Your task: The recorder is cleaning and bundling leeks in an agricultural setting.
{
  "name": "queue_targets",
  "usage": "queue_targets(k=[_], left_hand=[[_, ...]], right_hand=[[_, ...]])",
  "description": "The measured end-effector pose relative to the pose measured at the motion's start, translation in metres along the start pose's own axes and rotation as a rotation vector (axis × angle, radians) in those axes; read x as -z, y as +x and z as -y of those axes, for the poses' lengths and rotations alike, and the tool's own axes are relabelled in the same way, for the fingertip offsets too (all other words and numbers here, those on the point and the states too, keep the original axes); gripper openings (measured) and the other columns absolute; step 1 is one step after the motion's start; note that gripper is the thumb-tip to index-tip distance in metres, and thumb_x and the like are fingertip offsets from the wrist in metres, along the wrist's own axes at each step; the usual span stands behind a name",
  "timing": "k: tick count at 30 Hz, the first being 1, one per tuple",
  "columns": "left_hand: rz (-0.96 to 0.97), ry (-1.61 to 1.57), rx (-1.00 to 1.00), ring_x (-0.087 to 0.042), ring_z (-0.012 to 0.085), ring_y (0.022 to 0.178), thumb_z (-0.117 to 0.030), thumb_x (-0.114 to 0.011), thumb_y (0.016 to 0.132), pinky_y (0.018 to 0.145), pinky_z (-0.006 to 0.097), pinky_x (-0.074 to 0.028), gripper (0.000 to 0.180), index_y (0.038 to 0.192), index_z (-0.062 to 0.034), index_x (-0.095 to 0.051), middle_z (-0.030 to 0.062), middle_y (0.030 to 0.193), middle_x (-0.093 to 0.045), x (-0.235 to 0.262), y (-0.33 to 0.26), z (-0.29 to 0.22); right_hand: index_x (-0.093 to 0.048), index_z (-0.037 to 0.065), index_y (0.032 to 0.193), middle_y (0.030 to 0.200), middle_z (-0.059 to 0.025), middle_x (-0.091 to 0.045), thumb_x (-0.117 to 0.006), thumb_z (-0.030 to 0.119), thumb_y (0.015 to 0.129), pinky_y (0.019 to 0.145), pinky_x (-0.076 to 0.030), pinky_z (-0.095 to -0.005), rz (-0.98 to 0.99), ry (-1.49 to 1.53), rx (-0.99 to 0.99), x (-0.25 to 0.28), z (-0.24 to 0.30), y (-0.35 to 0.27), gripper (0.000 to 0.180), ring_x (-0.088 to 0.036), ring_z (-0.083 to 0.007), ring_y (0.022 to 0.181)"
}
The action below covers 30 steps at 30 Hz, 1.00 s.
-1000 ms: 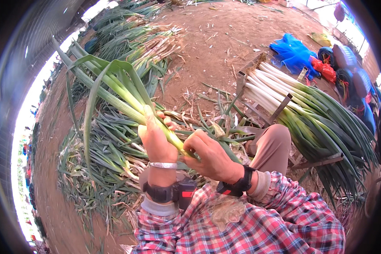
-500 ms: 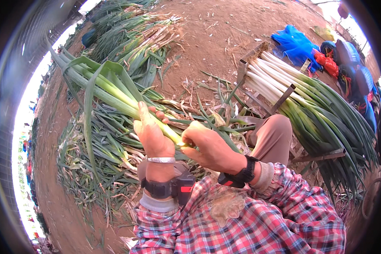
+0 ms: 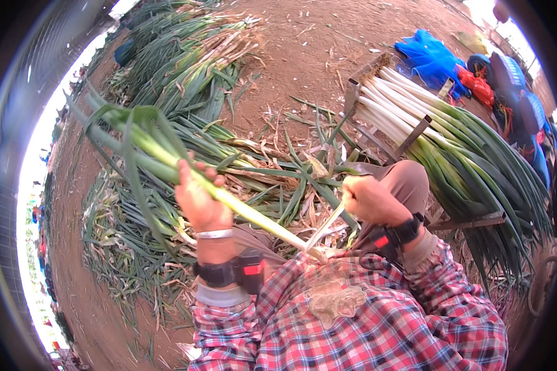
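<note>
My left hand (image 3: pixel 202 199) is wrapped around a long green onion (image 3: pixel 254 215). Its broad green leaves fan out to the upper left, and its pale root end reaches down against my plaid shirt. With closed fingers, my right hand (image 3: pixel 375 199) grips a thin whitish strip of outer skin (image 3: pixel 328 225). The strip stretches taut from the right fingers down to the onion's lower end, where it still joins the stalk. Trimmed green onions with white stems (image 3: pixel 397 111) lie in a metal rack (image 3: pixel 418 135) on the right.
A heap of untrimmed green onions (image 3: pixel 192 68) spreads over the far left ground. Peeled leaves and scraps (image 3: pixel 136 216) cover the ground beside and before my legs. Beyond the rack lie a blue mesh bag (image 3: pixel 430 59) and a red bag (image 3: pixel 476 89). My bent knee (image 3: pixel 408 182) stands near the rack.
My right hand has moved right and slightly up from the stalk, drawing the strip of skin away. My left hand has shifted left, and more of the stalk's lower end shows.
</note>
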<state>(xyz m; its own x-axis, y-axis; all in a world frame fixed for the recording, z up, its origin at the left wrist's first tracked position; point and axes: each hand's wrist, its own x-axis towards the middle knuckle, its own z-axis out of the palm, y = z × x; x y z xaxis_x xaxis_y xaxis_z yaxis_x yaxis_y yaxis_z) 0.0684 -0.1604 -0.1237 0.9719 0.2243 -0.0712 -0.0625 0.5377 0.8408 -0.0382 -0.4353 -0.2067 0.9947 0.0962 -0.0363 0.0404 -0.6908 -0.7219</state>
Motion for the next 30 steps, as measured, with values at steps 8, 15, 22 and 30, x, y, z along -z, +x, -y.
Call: queue_targets(k=[8, 15, 22, 30], left_hand=[[0.041, -0.185, -0.241, -0.042, 0.0100, 0.063, -0.033, -0.046, 0.100, 0.052, 0.024, -0.040, 0.033, 0.108, -0.0018, -0.049, 0.0007, 0.079, -0.045, 0.074, 0.062, -0.111], [0.145, -0.213, -0.370, -0.041, 0.0082, 0.062, -0.032, -0.045, 0.100, 0.050, 0.022, -0.037, 0.035, 0.113, 0.0007, -0.047, 0.0004, 0.079, -0.043, 0.094, 0.045, -0.190], [0.350, -0.376, -0.359, -0.039, 0.0079, 0.058, -0.033, -0.046, 0.100, 0.047, 0.022, -0.035, 0.041, 0.118, 0.0039, -0.047, 0.0010, 0.076, -0.042, 0.101, 0.022, -0.202], [0.603, -0.575, -0.235, -0.039, 0.0071, 0.057, -0.035, -0.047, 0.099, 0.047, 0.022, -0.034, 0.045, 0.119, 0.0051, -0.049, 0.0011, 0.076, -0.042, 0.039, 0.013, -0.129]], right_hand=[[-0.053, 0.005, 0.085, 0.076, -0.0166, -0.061, -0.062, 0.007, 0.070, 0.068, -0.049, -0.0485, -0.186, -0.423, 0.001, -0.031, -0.079, -0.004, 0.018, -0.061, -0.0387, 0.077], [-0.066, 0.005, 0.090, 0.095, -0.0181, -0.067, -0.057, 0.012, 0.077, 0.075, -0.053, -0.0453, 0.186, -0.602, -0.380, -0.036, -0.076, 0.030, 0.017, -0.067, -0.0352, 0.089], [-0.061, 0.005, 0.092, 0.090, -0.0169, -0.064, -0.060, 0.015, 0.082, 0.077, -0.052, -0.0416, 0.005, -0.534, -0.317, -0.048, -0.107, 0.054, 0.014, -0.063, -0.0331, 0.097], [-0.059, 0.003, 0.105, 0.088, -0.0129, -0.057, -0.069, 0.023, 0.083, 0.066, -0.049, -0.0358, -0.026, 0.495, 0.697, -0.067, 0.167, 0.063, 0.032, -0.060, -0.0278, 0.075]])
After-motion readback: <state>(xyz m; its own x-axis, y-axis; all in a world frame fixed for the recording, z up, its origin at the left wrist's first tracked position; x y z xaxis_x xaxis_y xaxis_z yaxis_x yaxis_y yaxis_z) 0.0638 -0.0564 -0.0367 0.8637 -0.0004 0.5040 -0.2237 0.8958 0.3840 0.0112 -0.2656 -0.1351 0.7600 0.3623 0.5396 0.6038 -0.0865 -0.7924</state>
